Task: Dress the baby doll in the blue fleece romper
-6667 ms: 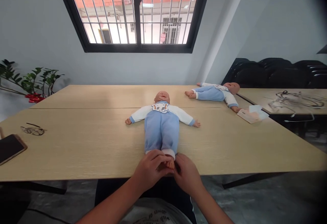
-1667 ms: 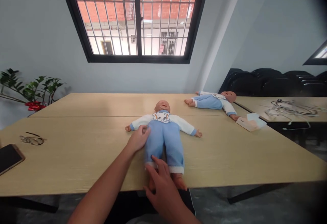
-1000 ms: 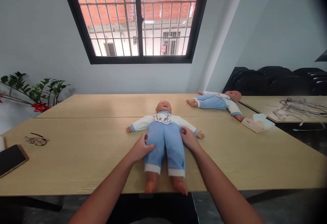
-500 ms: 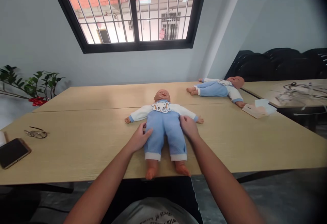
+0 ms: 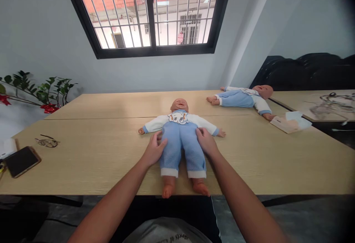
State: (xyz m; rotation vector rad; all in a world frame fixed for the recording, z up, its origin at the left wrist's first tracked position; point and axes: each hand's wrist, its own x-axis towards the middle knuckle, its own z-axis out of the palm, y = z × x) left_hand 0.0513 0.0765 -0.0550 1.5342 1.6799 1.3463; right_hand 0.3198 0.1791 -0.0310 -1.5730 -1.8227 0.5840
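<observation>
A baby doll [image 5: 179, 117] lies on its back on the table, feet towards me at the front edge. It wears a white-sleeved top with an animal-face bib and light blue trousers [image 5: 171, 145] with white cuffs. My left hand [image 5: 154, 147] grips the side of the trousers at the thigh, its thumb on top and its fingers along the outer edge. On the other side my right hand [image 5: 206, 142] is closed on the trousers near the hip, fingers curled and partly hidden. The doll's arms stretch out to both sides.
A second, similarly dressed doll [image 5: 238, 98] lies at the back right beside an open paper packet [image 5: 288, 122]. Glasses [image 5: 47, 141] and a phone [image 5: 22, 161] rest on the left of the wooden table [image 5: 91, 150]. Cables [image 5: 337, 101] lie on another table at right.
The view has turned slightly left, so everything sits a little further right. Both hands keep nearly the same hold on the doll's trousers, and the doll lies as before.
</observation>
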